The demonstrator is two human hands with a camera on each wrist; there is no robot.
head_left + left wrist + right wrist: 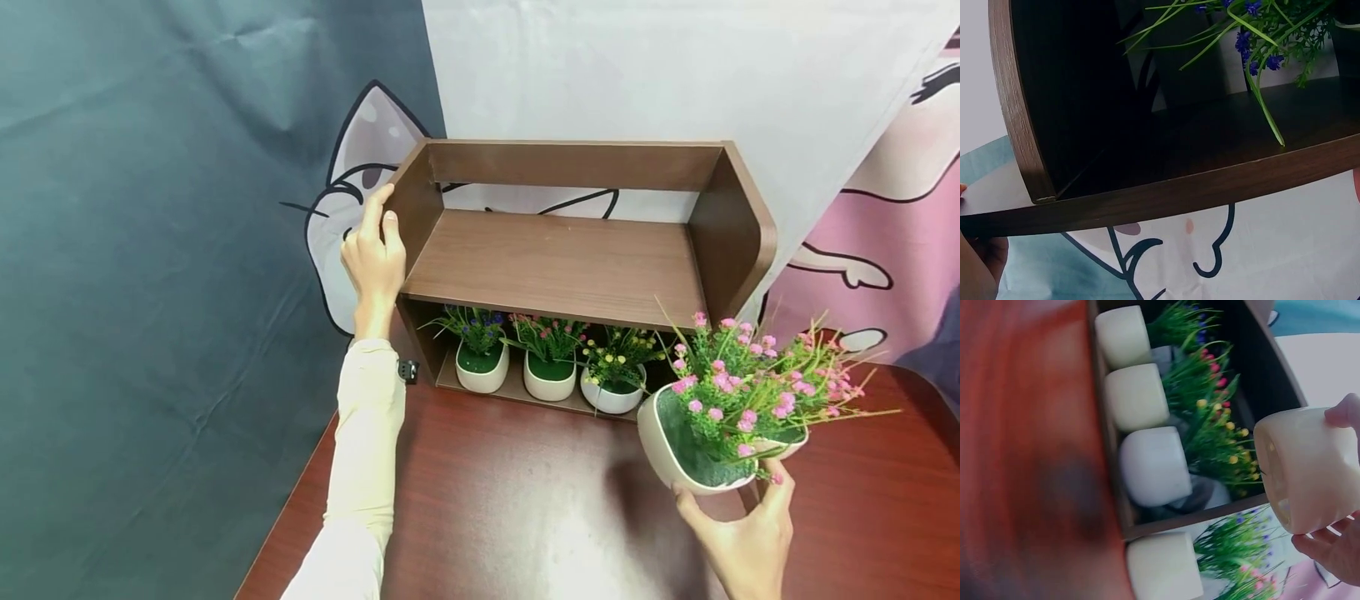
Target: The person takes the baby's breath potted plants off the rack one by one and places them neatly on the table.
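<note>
In the head view my right hand (750, 533) grips a white pot (663, 442) of pink flowers, raised near the shelf's front right corner; the right wrist view shows fingers and thumb round the pot (1310, 469). My left hand (377, 254) lies against the left side panel of the brown shelf (555, 258); in the left wrist view part of the hand (982, 265) is at the board's edge (1147, 203). Three white pots with blue (482, 371), red (550, 379) and yellow flowers (611, 396) stand in the lower compartment.
Another white pot (1165, 565) with flowers stands on the red-brown table (517, 500), just outside the shelf's right end and partly hidden behind the held pot in the head view. A grey-green curtain (150, 250) hangs at left, a white cloth (637, 67) behind the shelf.
</note>
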